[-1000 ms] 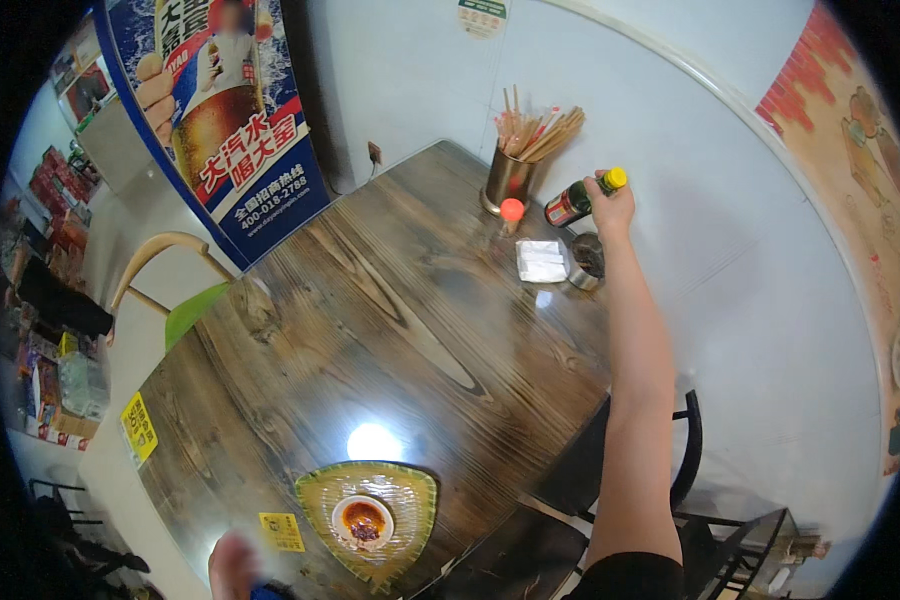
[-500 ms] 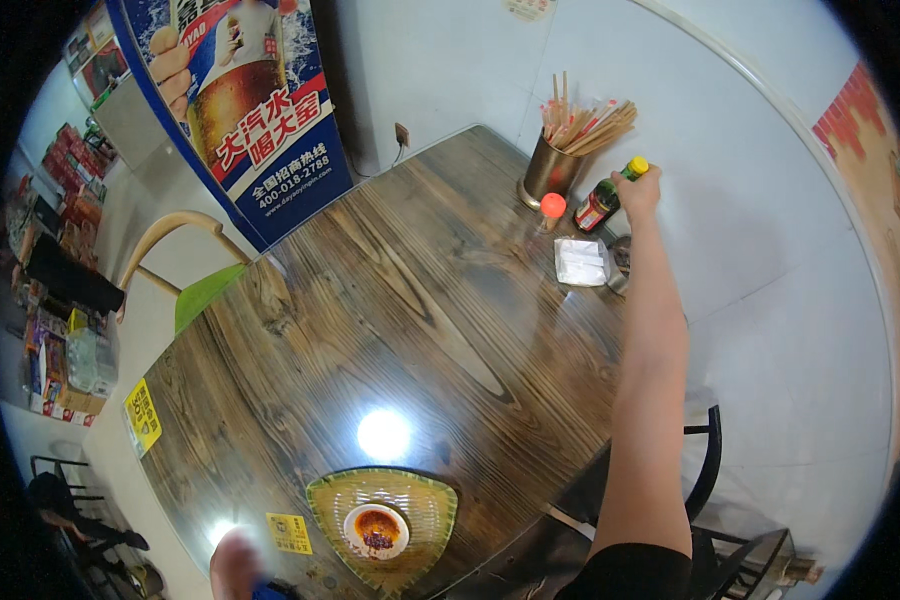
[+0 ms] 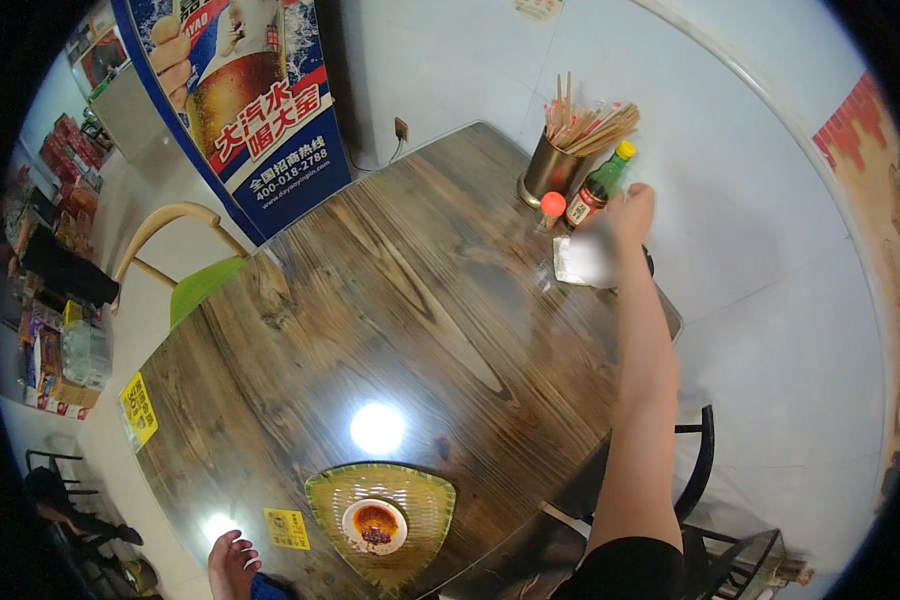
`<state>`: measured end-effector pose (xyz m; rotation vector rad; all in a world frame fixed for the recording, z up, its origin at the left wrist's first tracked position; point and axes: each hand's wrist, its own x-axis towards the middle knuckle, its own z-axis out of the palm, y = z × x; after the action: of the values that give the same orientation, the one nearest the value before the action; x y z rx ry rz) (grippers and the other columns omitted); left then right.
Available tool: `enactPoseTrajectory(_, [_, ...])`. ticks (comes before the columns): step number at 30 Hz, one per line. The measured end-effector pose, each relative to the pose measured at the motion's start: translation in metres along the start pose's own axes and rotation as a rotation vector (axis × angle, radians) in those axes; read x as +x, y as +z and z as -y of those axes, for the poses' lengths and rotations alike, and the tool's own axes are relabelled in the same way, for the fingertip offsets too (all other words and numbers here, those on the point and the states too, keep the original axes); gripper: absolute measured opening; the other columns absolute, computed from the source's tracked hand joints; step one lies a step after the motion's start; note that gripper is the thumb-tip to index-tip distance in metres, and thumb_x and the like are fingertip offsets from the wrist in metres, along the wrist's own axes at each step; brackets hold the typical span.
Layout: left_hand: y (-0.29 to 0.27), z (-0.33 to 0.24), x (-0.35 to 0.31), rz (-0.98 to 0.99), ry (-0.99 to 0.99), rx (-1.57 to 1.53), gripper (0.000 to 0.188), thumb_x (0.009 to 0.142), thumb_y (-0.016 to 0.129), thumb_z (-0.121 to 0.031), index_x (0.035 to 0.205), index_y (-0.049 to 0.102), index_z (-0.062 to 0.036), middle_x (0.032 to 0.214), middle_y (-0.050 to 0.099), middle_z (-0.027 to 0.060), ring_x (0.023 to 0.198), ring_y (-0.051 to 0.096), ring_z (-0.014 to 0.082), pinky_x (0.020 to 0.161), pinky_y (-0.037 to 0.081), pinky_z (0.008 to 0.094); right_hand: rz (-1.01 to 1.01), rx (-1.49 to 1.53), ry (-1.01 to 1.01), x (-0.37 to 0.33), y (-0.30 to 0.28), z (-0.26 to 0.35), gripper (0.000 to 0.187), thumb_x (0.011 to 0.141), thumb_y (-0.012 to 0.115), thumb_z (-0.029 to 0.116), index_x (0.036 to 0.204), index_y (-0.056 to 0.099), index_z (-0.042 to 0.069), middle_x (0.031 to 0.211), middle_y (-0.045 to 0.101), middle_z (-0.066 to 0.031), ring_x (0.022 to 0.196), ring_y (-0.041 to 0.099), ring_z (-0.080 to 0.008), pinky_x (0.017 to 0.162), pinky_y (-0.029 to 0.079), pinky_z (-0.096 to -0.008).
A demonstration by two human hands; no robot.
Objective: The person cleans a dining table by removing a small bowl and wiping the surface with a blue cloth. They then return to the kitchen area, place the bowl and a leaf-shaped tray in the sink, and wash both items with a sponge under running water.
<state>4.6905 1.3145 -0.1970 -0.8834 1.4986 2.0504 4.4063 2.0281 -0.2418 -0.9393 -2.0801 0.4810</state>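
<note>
- White tissue (image 3: 582,258) sitting blurred in the right hand (image 3: 625,215), grip seemingly pinching it, above the napkin box at the far right of the wooden surface (image 3: 410,300).
- Standing just beside: dark sauce bottle (image 3: 597,190), red-capped shaker (image 3: 551,208), metal chopstick cup (image 3: 550,170).
- Resting at the near edge: left hand (image 3: 232,562), grip impossible to judge, beside a green woven dish (image 3: 380,510).

Dark brown, strongly grained wooden table (image 3: 410,300); green woven triangular plate (image 3: 425,500) bearing a white dish (image 3: 375,525) of red sauce. Dark bottle (image 3: 598,185) with yellow cap and red label; brass-coloured cup (image 3: 548,172); lime-green chair (image 3: 202,285).

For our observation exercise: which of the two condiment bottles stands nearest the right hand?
The dark bottle with the yellow cap; the right hand is beside it, whereas the small red-capped shaker stands farther left.
</note>
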Motion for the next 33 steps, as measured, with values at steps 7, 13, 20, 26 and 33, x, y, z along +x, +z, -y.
enactPoseTrajectory(7, [0.003,0.006,0.007,-0.051,-0.007,0.068,0.032,0.083,0.046,-0.034,0.104,0.049,-0.0101,0.091,0.056,0.0055,0.081,0.053,0.0174,0.069,0.044,0.0310,0.543,-0.525,-0.565,-0.044,-0.003,-0.067,0.015,0.070,0.050,0.014,0.082,0.060,0.014,0.079,0.061,-0.0106,0.085,0.055,-0.0310,0.068,0.043,-0.0407])
enactPoseTrajectory(13, [0.009,0.005,-0.004,-0.138,0.038,0.033,0.027,0.083,0.047,-0.034,0.097,0.051,-0.0104,0.077,0.057,0.0031,0.068,0.055,0.0166,0.057,0.045,0.0286,0.547,-0.496,-0.613,-0.059,-0.003,-0.072,0.016,0.068,0.051,0.013,0.079,0.061,0.019,0.075,0.060,-0.0094,0.077,0.055,-0.0292,0.074,0.041,-0.0370])
enactPoseTrajectory(20, [0.015,0.005,-0.009,-0.123,0.040,0.045,0.028,0.083,0.046,-0.034,0.097,0.051,-0.0093,0.079,0.057,0.0042,0.069,0.055,0.0168,0.057,0.045,0.0286,0.818,-0.574,-0.591,-0.062,-0.021,-0.067,0.022,0.071,0.050,0.013,0.087,0.062,0.021,0.080,0.062,-0.0088,0.080,0.058,-0.0253,0.070,0.043,-0.0382])
enactPoseTrajectory(26, [0.017,0.005,-0.015,-0.118,0.045,0.057,0.028,0.084,0.046,-0.032,0.098,0.050,-0.0087,0.079,0.057,0.0046,0.069,0.055,0.0168,0.057,0.045,0.0277,0.681,-0.660,-0.511,-0.079,-0.028,-0.038,0.018,0.073,0.052,0.017,0.089,0.062,0.018,0.081,0.062,-0.0105,0.078,0.060,-0.0256,0.067,0.046,-0.0381])
enactPoseTrajectory(33, [0.021,0.003,-0.023,-0.100,0.075,0.052,0.028,0.084,0.046,-0.032,0.100,0.050,-0.0093,0.080,0.056,0.0043,0.071,0.054,0.0162,0.059,0.045,0.0281,0.426,-0.686,-0.488,-0.087,-0.028,-0.036,0.014,0.075,0.050,0.018,0.076,0.063,0.011,0.073,0.061,-0.0108,0.073,0.060,-0.0261,0.057,0.048,-0.0358])
